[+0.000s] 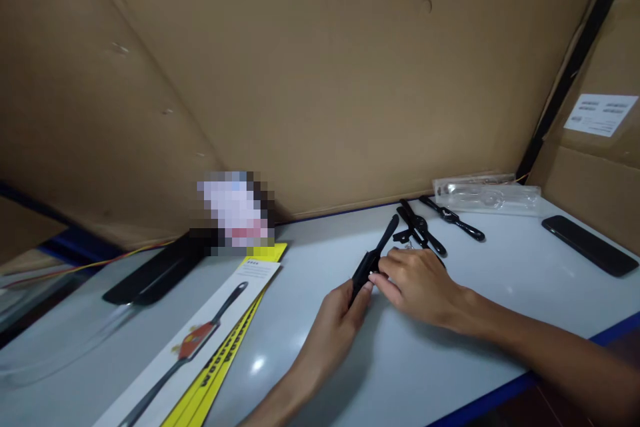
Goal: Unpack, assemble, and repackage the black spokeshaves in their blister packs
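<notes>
My left hand [335,320] is closed around the middle and lower part of a black spokeshave [386,235], with its far handle pointing up and away. At the tool's middle, the thumb and fingers of my right hand [423,287] are pinched together. A tiny shiny spot shows by the thumb, but what these fingers grip is hidden. Just past my right hand lie a small black part [401,236] and another spokeshave [421,227], partly covered. A further black spokeshave [450,215] rests to its right.
Clear plastic blister packs [487,197] stand against the cardboard wall [350,80]. A long black piece [590,245] lies at the right. Printed cards [235,307] in white and yellow are on the left, beside a dark object [155,273] and a blurred-out item [237,210].
</notes>
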`<state>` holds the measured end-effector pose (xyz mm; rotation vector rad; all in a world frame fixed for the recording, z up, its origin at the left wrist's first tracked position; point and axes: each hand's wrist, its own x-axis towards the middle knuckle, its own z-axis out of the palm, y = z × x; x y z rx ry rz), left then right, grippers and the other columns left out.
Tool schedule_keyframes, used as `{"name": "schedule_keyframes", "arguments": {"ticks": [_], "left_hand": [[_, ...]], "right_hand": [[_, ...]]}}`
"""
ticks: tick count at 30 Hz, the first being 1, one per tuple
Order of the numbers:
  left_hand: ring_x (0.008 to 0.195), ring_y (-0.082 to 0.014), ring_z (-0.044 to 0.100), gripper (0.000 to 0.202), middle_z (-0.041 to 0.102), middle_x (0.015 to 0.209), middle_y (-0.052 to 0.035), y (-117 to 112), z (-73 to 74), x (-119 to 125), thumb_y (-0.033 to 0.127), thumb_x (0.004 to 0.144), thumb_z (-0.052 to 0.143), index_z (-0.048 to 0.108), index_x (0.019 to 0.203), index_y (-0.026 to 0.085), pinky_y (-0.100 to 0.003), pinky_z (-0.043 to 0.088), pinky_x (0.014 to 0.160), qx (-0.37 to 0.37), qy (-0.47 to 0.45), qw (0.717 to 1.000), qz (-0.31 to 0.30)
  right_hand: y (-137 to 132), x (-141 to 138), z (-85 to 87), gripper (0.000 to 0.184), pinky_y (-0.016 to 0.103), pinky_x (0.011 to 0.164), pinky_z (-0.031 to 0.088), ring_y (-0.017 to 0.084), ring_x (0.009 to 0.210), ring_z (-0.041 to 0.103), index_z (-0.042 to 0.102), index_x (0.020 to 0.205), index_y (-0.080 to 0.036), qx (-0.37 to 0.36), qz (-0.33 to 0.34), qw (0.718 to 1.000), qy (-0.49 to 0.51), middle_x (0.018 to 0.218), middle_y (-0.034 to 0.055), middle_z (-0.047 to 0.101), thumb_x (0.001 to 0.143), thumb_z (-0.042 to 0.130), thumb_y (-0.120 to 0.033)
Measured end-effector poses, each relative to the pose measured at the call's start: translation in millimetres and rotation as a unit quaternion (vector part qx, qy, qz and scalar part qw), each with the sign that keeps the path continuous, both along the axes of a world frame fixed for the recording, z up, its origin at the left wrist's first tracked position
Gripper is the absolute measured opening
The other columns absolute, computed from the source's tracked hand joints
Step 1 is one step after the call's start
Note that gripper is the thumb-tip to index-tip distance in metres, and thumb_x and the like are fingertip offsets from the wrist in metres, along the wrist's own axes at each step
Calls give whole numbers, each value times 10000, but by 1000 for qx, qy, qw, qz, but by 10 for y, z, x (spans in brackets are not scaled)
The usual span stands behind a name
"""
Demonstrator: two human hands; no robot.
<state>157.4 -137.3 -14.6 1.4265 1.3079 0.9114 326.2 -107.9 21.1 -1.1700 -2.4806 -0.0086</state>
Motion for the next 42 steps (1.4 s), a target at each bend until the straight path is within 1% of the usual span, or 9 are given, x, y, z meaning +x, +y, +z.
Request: {"name": "schedule_keyframes", "arguments": {"ticks": [13, 19, 23, 27, 29, 34, 37, 39, 42], "left_hand": [[549, -147, 387, 367, 478, 566, 12, -12, 15, 16, 513, 838, 520, 482, 610, 228, -260, 311, 522, 95, 83, 991, 44], [474, -185, 455, 277, 540, 512, -3, -72, 68, 77, 458, 793, 560, 531, 599, 261, -293, 387, 545, 156, 92, 978, 102], [428, -188, 445, 227, 521, 493, 12, -117, 45, 70, 445, 799, 572, 549, 657, 269, -293, 378, 510, 175, 98, 972, 120], [486, -206, 542, 217, 597, 580, 8, -101, -6, 8, 455, 773, 635, 631, 843, 249, -283, 398, 517, 142, 80, 982, 97], [504, -192, 540, 274, 587, 577, 9, -73, -32, -7, 504, 746, 681, 627, 784, 238, -272, 394, 511, 117, 50, 986, 106], [457, -107, 394, 535, 457, 492, 54, -25, 25, 55, 689, 626, 753, 519, 611, 208, -213, 307, 423, -34, -122, 978, 165], [578, -126, 525, 589, 591, 605, 33, -15, 121, 108, 686, 471, 837, 617, 701, 190, -198, 405, 479, -64, -197, 948, 243], [709, -162, 609, 652, 679, 747, 6, -14, 164, 137, 669, 409, 867, 682, 810, 190, -198, 452, 514, -75, -236, 932, 265], [792, -214, 659, 712, 731, 919, -41, -30, 167, 168, 666, 464, 857, 718, 966, 182, -213, 444, 455, -94, -272, 931, 226]], "right_hand": [[-62, -83, -49, 252, 326, 546, 300, 211, 660, 657, 676, 889, -124, 23, -13, 999, -47, 820, 97, 734, 980, 459, -216], [-84, -182, -68, 283, 303, 585, 321, 158, 606, 588, 602, 744, -174, -50, -55, 990, 122, 690, 47, 689, 957, 416, -197], [-99, -249, -100, 310, 269, 607, 356, 133, 585, 557, 489, 640, -203, -122, -60, 952, 275, 598, 11, 608, 935, 397, -189], [-97, -301, -115, 306, 236, 589, 367, 112, 548, 530, 438, 615, -211, -183, -51, 906, 377, 557, -21, 546, 910, 388, -147], [-79, -298, -100, 326, 225, 583, 369, 105, 545, 524, 425, 611, -210, -204, -35, 897, 390, 564, -27, 544, 932, 394, -169], [-44, -222, -92, 315, 237, 639, 405, 134, 641, 599, 534, 691, -193, -217, 13, 925, 310, 654, 0, 630, 979, 466, -300], [-52, -204, -141, 221, 259, 654, 421, 176, 740, 640, 612, 872, -182, -219, 20, 944, 246, 789, 42, 695, 950, 551, -379], [-60, -218, -168, 217, 260, 647, 426, 177, 749, 641, 611, 883, -181, -227, 40, 944, 238, 815, 45, 690, 949, 553, -379], [-78, -260, -173, 165, 224, 565, 425, 134, 595, 603, 550, 809, -184, -302, 89, 913, 260, 634, -19, 585, 937, 531, -286]]}}
